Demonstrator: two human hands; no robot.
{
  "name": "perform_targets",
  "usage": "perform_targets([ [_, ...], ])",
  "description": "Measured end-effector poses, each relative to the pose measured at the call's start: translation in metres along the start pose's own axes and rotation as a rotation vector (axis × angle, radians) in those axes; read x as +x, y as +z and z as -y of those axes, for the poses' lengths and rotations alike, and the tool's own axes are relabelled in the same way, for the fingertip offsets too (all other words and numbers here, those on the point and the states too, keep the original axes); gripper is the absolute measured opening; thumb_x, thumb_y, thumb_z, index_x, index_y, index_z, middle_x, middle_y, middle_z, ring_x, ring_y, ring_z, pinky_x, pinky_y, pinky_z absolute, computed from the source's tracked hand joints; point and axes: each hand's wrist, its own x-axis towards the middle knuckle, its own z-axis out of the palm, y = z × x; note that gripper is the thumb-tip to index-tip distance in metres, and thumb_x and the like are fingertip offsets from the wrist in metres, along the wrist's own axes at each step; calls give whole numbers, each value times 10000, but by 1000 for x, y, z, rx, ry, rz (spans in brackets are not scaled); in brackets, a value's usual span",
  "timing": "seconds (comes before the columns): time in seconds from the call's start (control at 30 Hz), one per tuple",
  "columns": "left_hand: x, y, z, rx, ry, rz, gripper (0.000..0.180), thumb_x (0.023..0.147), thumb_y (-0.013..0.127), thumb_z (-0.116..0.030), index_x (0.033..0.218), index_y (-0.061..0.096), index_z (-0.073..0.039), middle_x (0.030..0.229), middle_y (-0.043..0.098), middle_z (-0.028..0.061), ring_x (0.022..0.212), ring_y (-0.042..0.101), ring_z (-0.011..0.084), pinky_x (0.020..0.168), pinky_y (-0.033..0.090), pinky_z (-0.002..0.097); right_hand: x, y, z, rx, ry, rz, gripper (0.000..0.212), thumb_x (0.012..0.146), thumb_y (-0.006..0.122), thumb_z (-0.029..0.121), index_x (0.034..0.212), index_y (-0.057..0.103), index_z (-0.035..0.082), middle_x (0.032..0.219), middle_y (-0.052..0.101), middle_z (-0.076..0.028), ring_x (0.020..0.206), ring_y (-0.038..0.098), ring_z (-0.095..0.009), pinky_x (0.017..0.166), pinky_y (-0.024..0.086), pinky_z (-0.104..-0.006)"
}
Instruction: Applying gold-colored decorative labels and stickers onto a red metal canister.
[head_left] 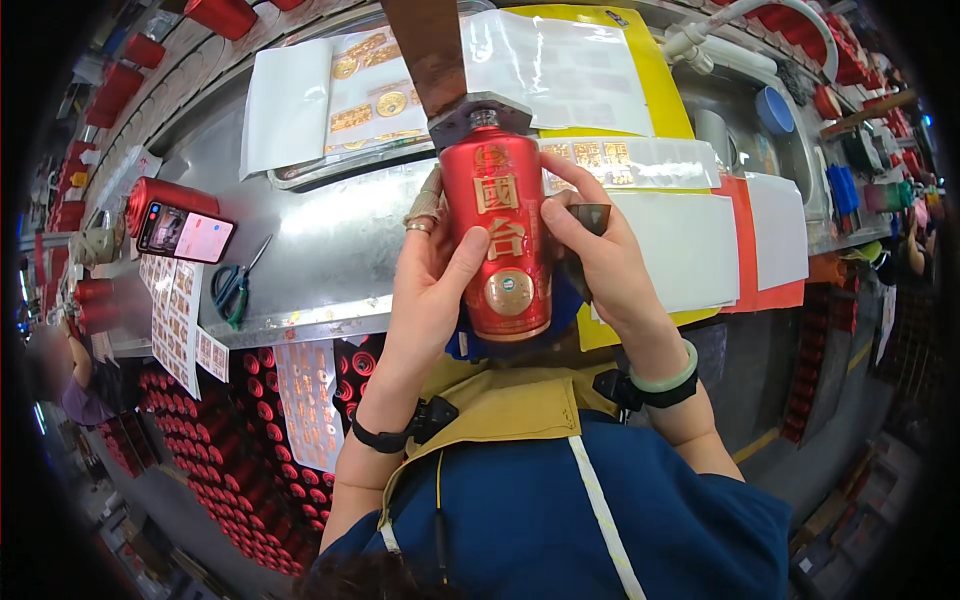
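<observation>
A red glossy bottle (515, 250) with raised gold characters and a round gold emblem is held in front of me. Its neck end points away, at a dark metal bracket (487, 104) on a brown post. My left hand (432, 280) grips the bottle's left side, thumb on its face; a finger wears a pale wrap and a ring. On the other side my right hand (618, 262) is closed against the bottle with thumb and index finger. A small dark flat piece (592, 217) sits in that hand too; its kind is unclear.
Gold sticker sheets (375, 90) lie beyond on a metal bench (330, 250). To the left are a phone (187, 233) against another red bottle (160, 195), and scissors (232, 295). White sheets (680, 245) lie right. Bottles (220, 460) are stacked below; a person (85, 375) stands far left.
</observation>
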Motion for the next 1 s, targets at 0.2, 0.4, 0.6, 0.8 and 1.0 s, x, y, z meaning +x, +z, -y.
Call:
perform_targets([
  [0.2, 1, -1, 3, 12, -14, 2, 622, 1054, 576, -133, 1572, 265, 17, 1491, 480, 171, 1355, 502, 220, 1131, 423, 377, 0, 6, 0, 40, 55, -50, 579, 983, 718, 217, 1487, 484, 52, 914, 577, 49, 845, 524, -28, 795, 428, -201],
  [0.4, 0, 2, 0, -6, 0, -5, 620, 1055, 574, -133, 1573, 266, 13, 1489, 481, 178, 1351, 508, 224, 1126, 427, 376, 0, 6, 3, 21, -3, -16, 609, 947, 761, 169, 1478, 489, 48, 897, 522, 60, 860, 533, -30, 820, 449, -203],
  [0.6, 1, 0, 5, -28, -1, -3, 624, 1060, 564, -142, 1582, 256, 5, 1498, 473, 173, 1360, 498, 223, 1126, 425, 373, 3, 12, -5, 30, 8, -83, 614, 921, 794, 168, 1453, 509, 53, 864, 471, 72, 825, 488, -28, 817, 447, -196],
  [0.8, 2, 1, 2, -22, 1, -17, 608, 1064, 550, -139, 1581, 262, 2, 1505, 465, 166, 1365, 491, 215, 1132, 418, 372, 4, 12, -1, 46, 10, -77, 576, 931, 782, 160, 1432, 521, 49, 866, 488, 71, 802, 477, -27, 796, 444, -191],
  [1.0, 11, 0, -3, -64, -8, -39, 565, 1082, 505, -159, 1584, 285, -23, 1502, 471, 147, 1360, 493, 200, 1129, 414, 362, 13, 15, 14, 34, 12, -118, 536, 955, 758, 221, 1401, 533, 27, 847, 524, 65, 769, 490, -25, 678, 423, -200],
])
